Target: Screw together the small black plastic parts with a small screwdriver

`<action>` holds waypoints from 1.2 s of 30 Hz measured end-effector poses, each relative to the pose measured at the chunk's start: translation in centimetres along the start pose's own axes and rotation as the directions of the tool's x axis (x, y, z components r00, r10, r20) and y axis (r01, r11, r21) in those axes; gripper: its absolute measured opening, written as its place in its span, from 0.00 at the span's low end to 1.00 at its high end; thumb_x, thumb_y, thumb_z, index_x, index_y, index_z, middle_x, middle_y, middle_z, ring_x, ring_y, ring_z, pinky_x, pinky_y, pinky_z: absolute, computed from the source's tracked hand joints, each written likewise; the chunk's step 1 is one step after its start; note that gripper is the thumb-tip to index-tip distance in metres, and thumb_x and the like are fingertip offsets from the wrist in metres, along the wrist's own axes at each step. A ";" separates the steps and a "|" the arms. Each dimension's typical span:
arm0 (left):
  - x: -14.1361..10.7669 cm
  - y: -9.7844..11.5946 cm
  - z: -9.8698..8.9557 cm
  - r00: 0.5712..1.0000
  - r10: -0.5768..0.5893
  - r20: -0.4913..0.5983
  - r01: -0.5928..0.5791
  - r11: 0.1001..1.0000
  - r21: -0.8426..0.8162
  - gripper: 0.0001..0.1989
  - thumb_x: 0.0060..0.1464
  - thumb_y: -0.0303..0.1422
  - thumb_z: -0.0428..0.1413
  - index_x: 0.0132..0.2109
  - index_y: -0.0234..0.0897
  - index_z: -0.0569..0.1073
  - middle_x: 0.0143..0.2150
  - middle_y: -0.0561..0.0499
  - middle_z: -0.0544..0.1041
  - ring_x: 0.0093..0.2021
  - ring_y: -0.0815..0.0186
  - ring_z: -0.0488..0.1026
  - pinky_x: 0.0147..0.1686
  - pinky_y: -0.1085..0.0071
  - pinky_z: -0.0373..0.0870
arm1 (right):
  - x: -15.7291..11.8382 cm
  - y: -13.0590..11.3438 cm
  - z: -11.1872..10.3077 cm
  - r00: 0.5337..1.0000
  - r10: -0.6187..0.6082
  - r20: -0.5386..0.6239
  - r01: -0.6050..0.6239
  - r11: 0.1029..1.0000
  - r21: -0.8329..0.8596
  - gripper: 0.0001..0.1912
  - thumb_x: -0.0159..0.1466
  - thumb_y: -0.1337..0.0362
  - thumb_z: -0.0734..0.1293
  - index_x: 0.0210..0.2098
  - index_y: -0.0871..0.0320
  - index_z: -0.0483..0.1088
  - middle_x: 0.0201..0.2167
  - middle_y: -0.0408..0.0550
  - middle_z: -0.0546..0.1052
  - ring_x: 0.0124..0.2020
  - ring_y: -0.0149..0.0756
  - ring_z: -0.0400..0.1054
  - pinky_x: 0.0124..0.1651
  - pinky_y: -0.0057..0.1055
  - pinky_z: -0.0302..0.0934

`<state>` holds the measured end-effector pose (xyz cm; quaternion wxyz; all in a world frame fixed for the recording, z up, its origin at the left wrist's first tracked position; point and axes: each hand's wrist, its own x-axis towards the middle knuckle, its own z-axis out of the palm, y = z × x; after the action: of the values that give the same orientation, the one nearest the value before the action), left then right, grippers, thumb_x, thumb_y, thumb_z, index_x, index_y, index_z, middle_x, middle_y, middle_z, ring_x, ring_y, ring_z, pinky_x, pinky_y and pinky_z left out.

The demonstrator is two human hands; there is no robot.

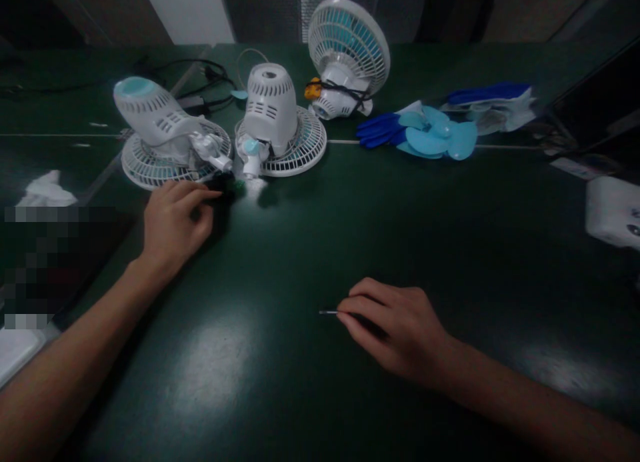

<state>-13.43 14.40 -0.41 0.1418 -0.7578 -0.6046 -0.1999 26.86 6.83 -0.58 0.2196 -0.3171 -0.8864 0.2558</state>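
My left hand rests at the near rim of the left white fan, which lies face down on its grille. Its index finger stretches toward a small dark item beside the fan's neck, with the thumb apart; I cannot make out contact. A second white fan lies face down just to the right. Over the middle of the table, my right hand pinches a thin metal rod, its tip pointing left. The rod's other end is hidden in the fingers.
At the back of the green table stands a third fan with its cord wrapped round it. Light-blue fan blades lie by blue gloves. Black cables are at the back left, a white box at right.
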 end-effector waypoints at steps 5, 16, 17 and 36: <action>0.3 0.2 -0.3 0.999 0.002 0.040 -0.002 1.000 0.005 0.14 0.66 0.28 0.49 0.49 0.35 0.79 0.51 0.44 0.79 0.52 0.54 0.73 0.54 0.58 0.70 | 0.0 -0.2 -0.1 1.000 -0.005 -0.013 0.005 1.000 -0.003 0.08 0.74 0.64 0.64 0.45 0.55 0.76 0.38 0.43 0.77 0.33 0.29 0.71 0.31 0.29 0.57; 0.2 0.8 -0.6 0.995 -0.033 0.098 0.039 0.998 -0.059 0.15 0.65 0.29 0.48 0.51 0.33 0.77 0.54 0.42 0.80 0.54 0.53 0.77 0.56 0.57 0.73 | 0.1 -0.2 -0.1 1.000 -0.018 -0.014 0.017 1.000 -0.016 0.08 0.74 0.65 0.65 0.45 0.56 0.76 0.39 0.44 0.77 0.33 0.29 0.70 0.31 0.28 0.57; 0.2 0.8 -0.5 0.995 -0.036 0.094 0.042 0.997 -0.063 0.14 0.65 0.30 0.49 0.51 0.34 0.77 0.54 0.42 0.80 0.54 0.53 0.77 0.56 0.58 0.73 | 0.1 -0.2 -0.1 1.000 -0.018 -0.013 0.018 1.000 -0.019 0.08 0.74 0.65 0.64 0.45 0.56 0.76 0.39 0.44 0.77 0.33 0.29 0.70 0.31 0.28 0.57; -0.2 -0.1 0.2 0.992 -0.111 0.055 0.116 0.989 -0.096 0.10 0.66 0.36 0.58 0.50 0.39 0.77 0.49 0.47 0.82 0.49 0.56 0.79 0.51 0.62 0.73 | 0.0 -0.2 -0.1 1.000 -0.010 -0.005 0.010 1.000 -0.014 0.08 0.74 0.64 0.64 0.45 0.55 0.76 0.39 0.44 0.77 0.33 0.29 0.70 0.32 0.29 0.57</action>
<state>-13.51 14.33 -0.70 0.0775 -0.7332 -0.6394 -0.2184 26.80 6.76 -0.41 0.2207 -0.3149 -0.8893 0.2476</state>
